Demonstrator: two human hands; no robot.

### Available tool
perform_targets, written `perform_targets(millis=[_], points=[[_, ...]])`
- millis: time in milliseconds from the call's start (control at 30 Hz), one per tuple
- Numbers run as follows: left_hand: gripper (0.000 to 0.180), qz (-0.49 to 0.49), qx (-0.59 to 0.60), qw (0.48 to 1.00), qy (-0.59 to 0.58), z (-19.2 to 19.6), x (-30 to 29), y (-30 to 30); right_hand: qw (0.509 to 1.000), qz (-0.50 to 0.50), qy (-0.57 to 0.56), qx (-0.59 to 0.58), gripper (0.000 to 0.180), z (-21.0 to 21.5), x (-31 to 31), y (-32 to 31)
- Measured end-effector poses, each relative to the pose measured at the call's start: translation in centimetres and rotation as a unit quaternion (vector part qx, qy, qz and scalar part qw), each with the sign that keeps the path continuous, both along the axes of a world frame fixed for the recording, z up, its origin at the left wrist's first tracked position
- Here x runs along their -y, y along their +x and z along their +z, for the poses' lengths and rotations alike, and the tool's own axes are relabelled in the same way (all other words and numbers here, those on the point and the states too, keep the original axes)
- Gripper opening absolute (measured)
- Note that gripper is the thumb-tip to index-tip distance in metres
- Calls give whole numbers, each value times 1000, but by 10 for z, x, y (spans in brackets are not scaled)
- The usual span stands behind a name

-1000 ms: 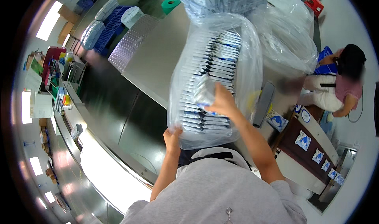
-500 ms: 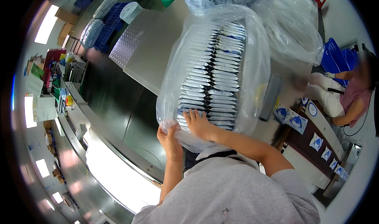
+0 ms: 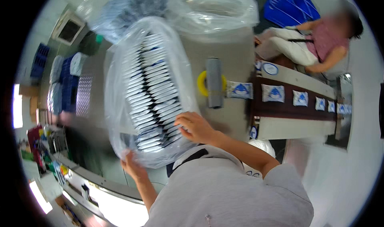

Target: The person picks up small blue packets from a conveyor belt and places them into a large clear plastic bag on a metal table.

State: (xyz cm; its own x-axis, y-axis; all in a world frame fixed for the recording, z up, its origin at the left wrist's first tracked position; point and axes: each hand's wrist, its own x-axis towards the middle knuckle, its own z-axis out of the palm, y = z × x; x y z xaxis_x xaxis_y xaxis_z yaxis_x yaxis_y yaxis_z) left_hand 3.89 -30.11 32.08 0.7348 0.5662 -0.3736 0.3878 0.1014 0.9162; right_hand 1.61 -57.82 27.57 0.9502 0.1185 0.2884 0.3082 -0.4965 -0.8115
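Observation:
A large clear plastic bag (image 3: 114, 103) lies on the table, open at the top. Two long rows of small white-and-blue packets (image 3: 160, 85) stand packed on edge in it. My left hand (image 3: 135, 167) is at the bag's near left edge, its fingers touching the plastic and smeared by motion. Over the near right end of the rows is my right hand (image 3: 197, 127), fingers loosely bent and thumb apart, with nothing visible held. Its fingertips are by the packets and the bag's right side.
Right of the bag lie a grey bar-shaped object (image 3: 215, 83) and a yellow tape roll (image 3: 202, 83). A brown conveyor belt (image 3: 290, 107) carries spaced packets toward the table. Beyond it sits a person (image 3: 326, 47). More filled plastic bags (image 3: 132, 11) stand at the far side.
My view has swung right, so the bag now appears farther left and the conveyor is fully visible. My right hand has shifted from the packets' tops toward the bag's right side.

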Motion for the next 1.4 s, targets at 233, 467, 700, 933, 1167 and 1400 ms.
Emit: perform_targets(millis=[233, 467, 700, 933, 1167, 1400], points=[[34, -103, 47, 994, -6, -16, -23, -6, 957, -217, -170, -88, 17, -40, 201, -108], [46, -83, 40, 995, 50, 6, -6, -11, 814, -361, -380, -251, 29, -40, 407, -194], [39, -82, 9, 991, 105, 0, -22, -14, 680, -355, -461, -446, 45, -67, 529, -268], [36, -86, 41, 990, 104, 4, -13, -17, 727, -188, -463, -471, 45, -48, 517, -237], [38, -90, 47, 991, 90, 2, -11, -22, 904, -8, -229, -362, 46, -50, 461, -106], [38, -103, 52, 991, 71, 1, -12, -21, 862, 116, -134, -475, 88, -110, 321, 16]])
